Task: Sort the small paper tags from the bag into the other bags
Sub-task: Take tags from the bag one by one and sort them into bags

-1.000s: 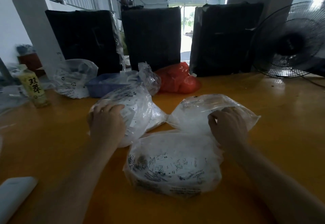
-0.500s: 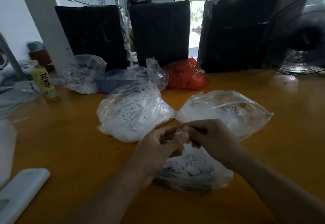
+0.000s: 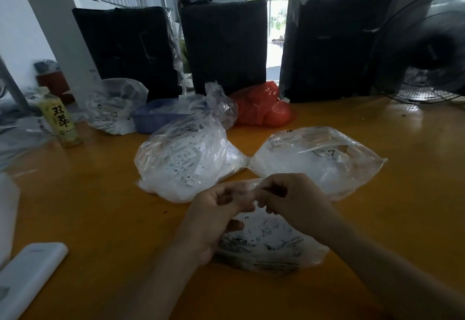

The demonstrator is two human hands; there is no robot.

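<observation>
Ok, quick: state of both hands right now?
Left hand: fingers pinched shut, meeting the right above the nearest bag; contents too small to tell.
Right hand: likewise pinched shut.

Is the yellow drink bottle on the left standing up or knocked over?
Standing up. The yellow drink bottle sits on its base on the orange table, and its label's characters read top to bottom.

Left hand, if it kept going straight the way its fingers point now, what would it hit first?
The left hand points up and right at the right hand, whose fingertips it already seems to touch above the nearest tag bag. Beyond lies the right clear bag; depth is uncertain.
</observation>
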